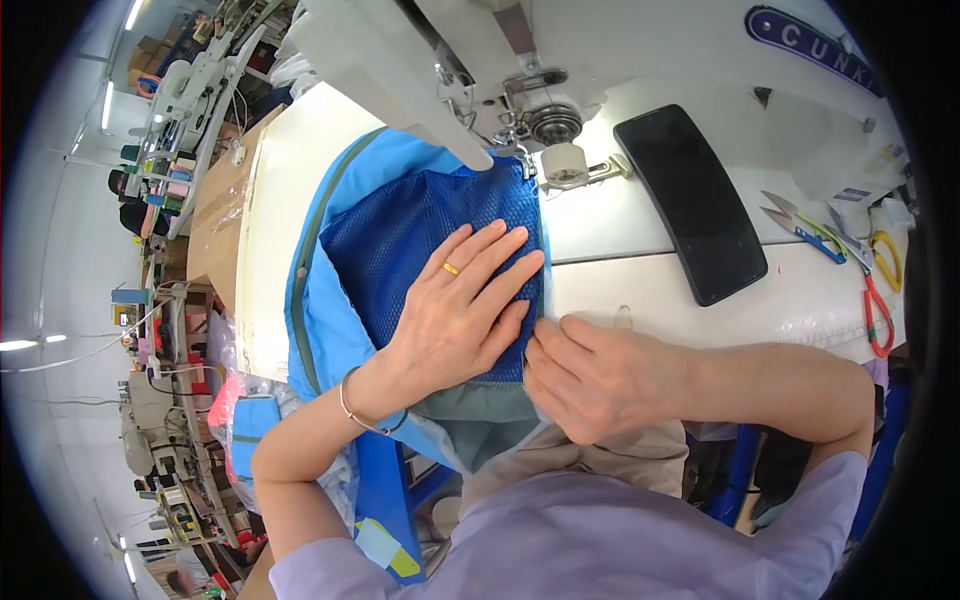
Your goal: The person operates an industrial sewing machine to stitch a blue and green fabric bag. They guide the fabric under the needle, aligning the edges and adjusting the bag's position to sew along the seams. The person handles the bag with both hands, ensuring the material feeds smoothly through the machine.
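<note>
I am watching a sewing step in hand: the blue mesh (430, 235) is lying on the light blue fabric (320, 320) in the middle of the frame, its top end tucked under the sewing machine (440, 70) near the needle (520, 150). My left hand (450, 310) is lying flat on the mesh, fingers (490, 255) spread and released, gripping nothing, only pressing the piece down onto the bench (640, 230). My right hand (600, 375) is sitting just right of the mesh's lower right edge, its fingers curled and pinching at the seam edge there; how much cloth is caught between them I cannot tell, since the knuckles are hiding the tips.

I am judging this as the aligning and feeding stage, with the edge of the mesh being lined up along the strip on the right side before or during stitching. The next move, as I read it, is calling for keeping both layers flush along that right edge while guiding them straight toward the needle, with the flat hand holding tension evenly so the mesh does not pucker.

A phone (690, 205) is lying in the upper right of the frame, and scissors (875, 290) farther right.
</note>
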`<state>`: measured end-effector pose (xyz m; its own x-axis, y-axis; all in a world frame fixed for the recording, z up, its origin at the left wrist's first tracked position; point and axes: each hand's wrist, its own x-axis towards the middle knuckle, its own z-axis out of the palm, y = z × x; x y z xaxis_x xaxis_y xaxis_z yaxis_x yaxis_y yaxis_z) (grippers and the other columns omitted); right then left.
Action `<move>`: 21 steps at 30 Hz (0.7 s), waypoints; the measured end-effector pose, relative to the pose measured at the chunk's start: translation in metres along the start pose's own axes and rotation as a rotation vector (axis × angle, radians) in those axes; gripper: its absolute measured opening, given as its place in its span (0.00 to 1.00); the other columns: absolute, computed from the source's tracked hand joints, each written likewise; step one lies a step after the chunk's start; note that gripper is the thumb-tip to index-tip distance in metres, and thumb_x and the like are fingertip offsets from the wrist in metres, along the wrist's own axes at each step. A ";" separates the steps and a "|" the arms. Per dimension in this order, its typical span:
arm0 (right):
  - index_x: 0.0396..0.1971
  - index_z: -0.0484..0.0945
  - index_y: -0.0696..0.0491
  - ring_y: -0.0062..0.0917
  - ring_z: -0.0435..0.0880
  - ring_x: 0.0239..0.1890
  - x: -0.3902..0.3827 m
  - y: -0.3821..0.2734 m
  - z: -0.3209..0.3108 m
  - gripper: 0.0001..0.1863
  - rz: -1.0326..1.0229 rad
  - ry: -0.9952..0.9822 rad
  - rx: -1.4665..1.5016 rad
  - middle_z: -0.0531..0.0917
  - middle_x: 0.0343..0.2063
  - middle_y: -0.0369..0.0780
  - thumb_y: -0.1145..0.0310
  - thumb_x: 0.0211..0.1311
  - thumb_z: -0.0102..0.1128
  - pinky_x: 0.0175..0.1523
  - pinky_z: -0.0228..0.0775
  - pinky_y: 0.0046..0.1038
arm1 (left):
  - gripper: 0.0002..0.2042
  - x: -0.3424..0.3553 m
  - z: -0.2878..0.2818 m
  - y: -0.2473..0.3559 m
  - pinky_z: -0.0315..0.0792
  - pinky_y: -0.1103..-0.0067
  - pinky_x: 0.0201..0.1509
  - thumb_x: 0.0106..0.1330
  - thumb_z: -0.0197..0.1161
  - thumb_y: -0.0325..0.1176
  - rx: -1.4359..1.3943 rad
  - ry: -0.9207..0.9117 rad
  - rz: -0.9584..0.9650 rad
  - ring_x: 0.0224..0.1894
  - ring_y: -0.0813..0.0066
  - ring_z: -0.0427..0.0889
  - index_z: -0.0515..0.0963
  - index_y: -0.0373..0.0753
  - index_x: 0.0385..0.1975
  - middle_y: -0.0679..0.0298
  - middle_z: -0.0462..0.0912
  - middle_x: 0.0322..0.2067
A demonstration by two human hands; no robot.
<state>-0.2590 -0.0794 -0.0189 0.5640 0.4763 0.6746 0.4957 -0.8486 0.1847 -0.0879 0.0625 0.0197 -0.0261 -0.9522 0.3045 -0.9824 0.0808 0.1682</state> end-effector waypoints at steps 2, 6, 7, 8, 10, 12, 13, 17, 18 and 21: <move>0.18 0.79 0.59 0.28 0.77 0.27 0.003 0.002 -0.002 0.11 -0.019 0.033 -0.005 0.78 0.19 0.39 0.66 0.39 0.63 0.31 0.63 0.25 | 0.23 -0.001 0.001 -0.002 0.69 0.56 0.71 0.60 0.68 0.28 -0.007 0.011 0.002 0.66 0.51 0.77 0.82 0.36 0.58 0.52 0.80 0.62; 0.17 0.78 0.57 0.28 0.76 0.27 0.002 -0.001 -0.003 0.10 -0.003 0.021 0.019 0.76 0.19 0.39 0.66 0.38 0.63 0.31 0.64 0.25 | 0.23 -0.001 0.003 -0.006 0.69 0.57 0.70 0.60 0.68 0.29 -0.046 0.029 0.003 0.66 0.53 0.77 0.82 0.35 0.58 0.53 0.81 0.61; 0.16 0.77 0.57 0.28 0.76 0.26 0.002 -0.001 -0.004 0.10 -0.001 0.014 0.029 0.76 0.19 0.38 0.65 0.38 0.63 0.31 0.64 0.25 | 0.23 -0.001 0.003 -0.006 0.69 0.57 0.70 0.60 0.68 0.29 -0.051 0.031 0.001 0.66 0.53 0.78 0.82 0.35 0.58 0.54 0.82 0.61; 0.16 0.77 0.57 0.28 0.75 0.26 0.003 -0.001 -0.005 0.10 0.001 0.007 0.040 0.76 0.18 0.38 0.65 0.38 0.63 0.31 0.64 0.25 | 0.23 -0.001 0.003 -0.006 0.69 0.57 0.70 0.60 0.68 0.29 -0.059 0.035 0.002 0.66 0.53 0.78 0.82 0.35 0.58 0.54 0.82 0.61; 0.16 0.77 0.56 0.28 0.75 0.26 0.003 0.001 -0.005 0.09 -0.007 0.011 0.046 0.75 0.18 0.38 0.65 0.37 0.63 0.31 0.64 0.25 | 0.22 -0.001 0.003 -0.006 0.69 0.57 0.70 0.60 0.68 0.29 -0.075 0.047 -0.002 0.66 0.53 0.78 0.83 0.35 0.57 0.54 0.83 0.60; 0.15 0.76 0.56 0.28 0.75 0.25 0.003 0.004 -0.004 0.09 -0.025 0.033 0.034 0.75 0.18 0.39 0.65 0.37 0.62 0.32 0.64 0.25 | 0.21 0.000 0.005 -0.008 0.69 0.57 0.69 0.60 0.68 0.29 -0.075 0.058 0.009 0.65 0.54 0.79 0.83 0.36 0.56 0.55 0.84 0.59; 0.15 0.76 0.56 0.28 0.75 0.25 0.002 0.004 -0.002 0.10 -0.025 0.035 0.045 0.75 0.18 0.39 0.65 0.38 0.63 0.31 0.64 0.25 | 0.21 0.000 0.006 -0.009 0.69 0.57 0.69 0.60 0.69 0.29 -0.075 0.064 0.015 0.64 0.55 0.80 0.84 0.36 0.55 0.55 0.84 0.58; 0.15 0.75 0.57 0.29 0.76 0.25 0.003 0.002 -0.006 0.10 -0.011 -0.031 0.095 0.75 0.18 0.40 0.66 0.39 0.63 0.30 0.64 0.25 | 0.19 -0.001 0.008 -0.007 0.72 0.59 0.66 0.60 0.69 0.28 -0.041 0.092 0.025 0.61 0.58 0.82 0.86 0.38 0.52 0.57 0.86 0.56; 0.15 0.75 0.57 0.29 0.76 0.25 0.002 0.001 -0.008 0.10 0.001 -0.071 0.103 0.75 0.18 0.40 0.66 0.39 0.63 0.30 0.65 0.25 | 0.18 0.001 0.009 -0.006 0.73 0.60 0.65 0.59 0.69 0.28 -0.043 0.103 0.027 0.60 0.59 0.83 0.86 0.38 0.52 0.58 0.86 0.55; 0.15 0.75 0.57 0.29 0.76 0.24 0.003 0.003 -0.007 0.10 -0.002 -0.046 0.113 0.76 0.18 0.41 0.66 0.41 0.63 0.30 0.65 0.25 | 0.18 0.002 0.011 -0.008 0.74 0.61 0.62 0.58 0.70 0.29 -0.043 0.128 0.043 0.58 0.60 0.84 0.87 0.39 0.50 0.59 0.87 0.54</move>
<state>-0.2609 -0.0824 -0.0113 0.5911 0.4903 0.6405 0.5669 -0.8174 0.1025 -0.0821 0.0561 0.0084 -0.0419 -0.9024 0.4289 -0.9721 0.1360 0.1912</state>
